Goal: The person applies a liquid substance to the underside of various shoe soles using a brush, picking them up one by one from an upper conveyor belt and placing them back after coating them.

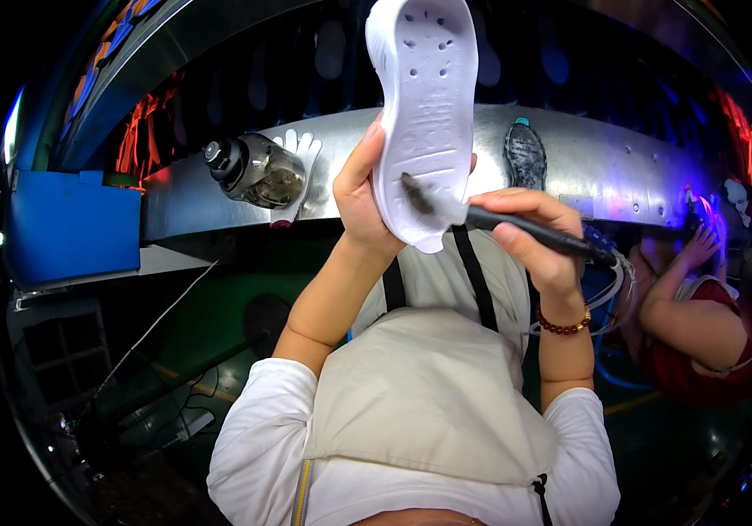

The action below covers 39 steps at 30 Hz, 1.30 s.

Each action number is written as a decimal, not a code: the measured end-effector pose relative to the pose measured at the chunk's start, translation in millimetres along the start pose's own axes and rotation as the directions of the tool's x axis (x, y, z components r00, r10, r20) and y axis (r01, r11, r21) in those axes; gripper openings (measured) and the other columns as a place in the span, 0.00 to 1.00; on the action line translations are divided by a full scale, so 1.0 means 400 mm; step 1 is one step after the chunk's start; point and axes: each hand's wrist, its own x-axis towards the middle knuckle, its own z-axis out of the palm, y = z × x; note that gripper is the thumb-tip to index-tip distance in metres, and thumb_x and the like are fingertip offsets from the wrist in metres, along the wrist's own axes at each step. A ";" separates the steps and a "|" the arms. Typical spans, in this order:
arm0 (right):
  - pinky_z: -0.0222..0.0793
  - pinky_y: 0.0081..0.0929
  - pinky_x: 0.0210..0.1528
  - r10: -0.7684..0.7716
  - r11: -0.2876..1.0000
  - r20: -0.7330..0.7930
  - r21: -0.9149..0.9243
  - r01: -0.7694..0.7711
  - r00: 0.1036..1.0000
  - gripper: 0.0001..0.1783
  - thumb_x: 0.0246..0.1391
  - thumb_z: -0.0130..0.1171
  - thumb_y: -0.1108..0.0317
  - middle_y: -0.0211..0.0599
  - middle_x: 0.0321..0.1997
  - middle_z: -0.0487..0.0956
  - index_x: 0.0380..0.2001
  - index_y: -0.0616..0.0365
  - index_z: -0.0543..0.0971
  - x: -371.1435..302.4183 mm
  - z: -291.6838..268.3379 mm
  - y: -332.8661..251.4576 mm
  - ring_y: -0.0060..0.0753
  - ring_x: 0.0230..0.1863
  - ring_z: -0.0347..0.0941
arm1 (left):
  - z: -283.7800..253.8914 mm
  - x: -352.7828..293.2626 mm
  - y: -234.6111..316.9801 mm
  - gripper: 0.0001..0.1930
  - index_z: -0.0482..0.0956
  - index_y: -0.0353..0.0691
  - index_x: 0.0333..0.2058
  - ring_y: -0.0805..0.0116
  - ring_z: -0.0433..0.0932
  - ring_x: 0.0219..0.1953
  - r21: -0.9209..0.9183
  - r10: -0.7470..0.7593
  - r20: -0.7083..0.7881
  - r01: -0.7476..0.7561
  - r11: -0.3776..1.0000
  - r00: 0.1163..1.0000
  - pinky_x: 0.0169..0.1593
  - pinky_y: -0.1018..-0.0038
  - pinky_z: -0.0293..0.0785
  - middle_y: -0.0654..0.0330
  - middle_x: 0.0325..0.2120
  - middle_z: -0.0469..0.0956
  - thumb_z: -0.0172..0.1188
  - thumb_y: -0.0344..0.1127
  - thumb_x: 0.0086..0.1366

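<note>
My left hand (367,197) grips a white shoe sole (424,114) by its side, holding it up over the metal bench edge with its inner face showing. Small holes dot the sole's far end, and ridges cross its nearer part. Closed around the black handle of a brush (534,232) is my right hand (547,241). The brush's dark bristles lie against the near end of the sole. Thin clear tubes and a cable trail from the rear of the handle past my wrist. Part of my left hand's fingers is hidden behind the sole.
A dark see-through bottle (262,171) lies on the metal bench (341,131) by white gloves (306,162). A black sole (525,153) rests right of centre. At the left stands a blue box (74,228). Another person's arm (683,280) reaches the bench at right.
</note>
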 end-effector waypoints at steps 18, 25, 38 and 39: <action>0.69 0.23 0.41 -0.138 0.941 0.177 -0.284 0.185 0.974 0.11 0.40 0.57 0.79 0.44 0.35 0.78 0.32 0.65 0.77 0.036 -0.009 -0.003 0.32 0.37 0.75 | -0.032 0.001 0.024 0.28 0.53 0.34 0.57 0.56 0.67 0.51 0.118 -0.031 0.018 0.029 0.993 0.999 0.53 0.62 0.64 0.49 0.52 0.62 0.39 0.42 0.60; 0.70 0.25 0.41 -0.107 0.938 0.349 -0.276 0.211 0.931 0.11 0.39 0.59 0.78 0.44 0.34 0.78 0.31 0.64 0.77 0.044 -0.010 -0.027 0.34 0.37 0.75 | -0.045 0.007 0.033 0.28 0.54 0.34 0.56 0.58 0.67 0.51 0.094 -0.091 0.021 0.089 0.992 0.996 0.54 0.65 0.63 0.49 0.51 0.63 0.41 0.42 0.60; 0.69 0.23 0.41 -0.037 0.999 0.191 0.032 0.031 0.981 0.13 0.42 0.57 0.75 0.46 0.38 0.77 0.35 0.67 0.76 0.031 -0.042 -0.035 0.30 0.37 0.74 | -0.025 0.023 0.044 0.23 0.62 0.34 0.52 0.59 0.73 0.43 0.025 -0.278 -0.005 0.278 0.960 0.961 0.47 0.64 0.70 0.49 0.45 0.70 0.41 0.43 0.62; 0.69 0.21 0.40 -0.006 0.998 0.080 -0.057 0.010 0.997 0.12 0.44 0.56 0.75 0.45 0.38 0.77 0.35 0.68 0.75 0.032 -0.040 -0.039 0.28 0.37 0.74 | -0.031 0.021 0.037 0.22 0.65 0.33 0.50 0.61 0.74 0.42 -0.053 -0.312 -0.015 0.311 0.949 0.950 0.47 0.65 0.70 0.51 0.42 0.72 0.42 0.43 0.62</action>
